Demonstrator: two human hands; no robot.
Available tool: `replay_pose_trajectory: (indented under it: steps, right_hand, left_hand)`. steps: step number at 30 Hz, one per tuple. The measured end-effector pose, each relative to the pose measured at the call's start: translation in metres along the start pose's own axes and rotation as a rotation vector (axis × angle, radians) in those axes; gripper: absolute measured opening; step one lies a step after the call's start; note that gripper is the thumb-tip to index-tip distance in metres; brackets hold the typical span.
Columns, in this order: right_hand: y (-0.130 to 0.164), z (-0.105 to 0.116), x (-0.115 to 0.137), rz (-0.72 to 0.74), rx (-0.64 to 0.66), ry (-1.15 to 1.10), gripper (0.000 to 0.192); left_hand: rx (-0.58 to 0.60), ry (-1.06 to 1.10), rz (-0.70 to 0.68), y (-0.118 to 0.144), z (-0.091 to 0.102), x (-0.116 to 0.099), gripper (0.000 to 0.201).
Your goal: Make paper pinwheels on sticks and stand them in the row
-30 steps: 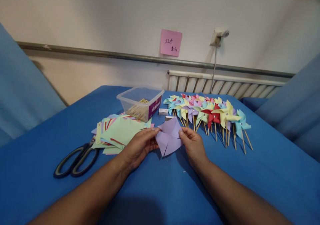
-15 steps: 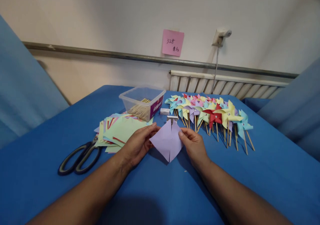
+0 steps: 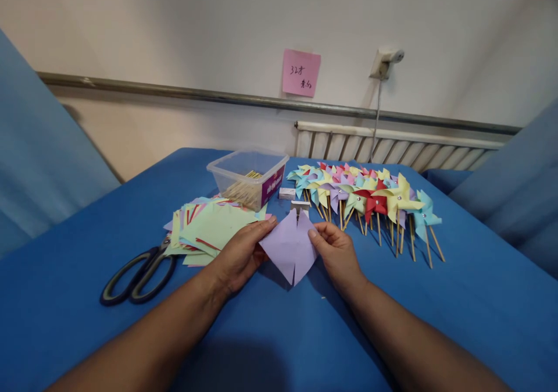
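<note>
A purple paper square [image 3: 290, 245], turned like a diamond, is held up between my two hands above the blue cloth. Slits run inward from its top and bottom corners. My left hand [image 3: 244, 253] grips its left corner, thumb on top and fingers curled behind. On the right edge, my right hand [image 3: 337, 251] pinches the paper between thumb and fingers. Just beyond the paper's top corner lies a small open box [image 3: 300, 205], partly hidden by the paper. Left of my left hand is a pile of coloured paper sheets [image 3: 213, 229].
Black-handled scissors [image 3: 137, 275] lie at the left, blades under the paper pile. Behind it stands a clear plastic tub [image 3: 231, 177] of wooden sticks. Another small box [image 3: 287, 193] sits beside the tub. Many finished pinwheels [image 3: 377, 202] lie grouped at the right.
The purple paper has shifted very slightly left, and my right thumb sits a little further onto it. Both hands keep their hold.
</note>
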State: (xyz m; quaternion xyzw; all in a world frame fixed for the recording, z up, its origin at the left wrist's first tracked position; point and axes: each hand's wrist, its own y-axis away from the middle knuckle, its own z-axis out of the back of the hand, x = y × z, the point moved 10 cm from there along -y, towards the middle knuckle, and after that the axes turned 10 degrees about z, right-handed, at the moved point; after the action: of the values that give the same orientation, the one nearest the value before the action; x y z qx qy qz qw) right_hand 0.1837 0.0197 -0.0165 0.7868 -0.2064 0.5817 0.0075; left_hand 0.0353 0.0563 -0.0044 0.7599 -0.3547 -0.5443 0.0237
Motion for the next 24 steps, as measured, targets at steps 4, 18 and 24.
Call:
replay_pose_trajectory:
  steps: [4,18,24]
  right_hand:
    - [0.000,0.002,0.000,-0.015,-0.025,-0.001,0.027]
    - [0.000,0.005,-0.006,-0.027,-0.032,-0.042,0.027]
    - [0.002,0.000,-0.005,-0.024,-0.009,-0.054,0.025]
  left_hand:
    - [0.024,0.060,0.012,0.002,-0.006,0.002,0.024]
    - [0.063,-0.070,0.028,0.001,-0.013,0.012,0.035]
    - [0.010,-0.073,0.054,-0.001,-0.009,0.016,0.036]
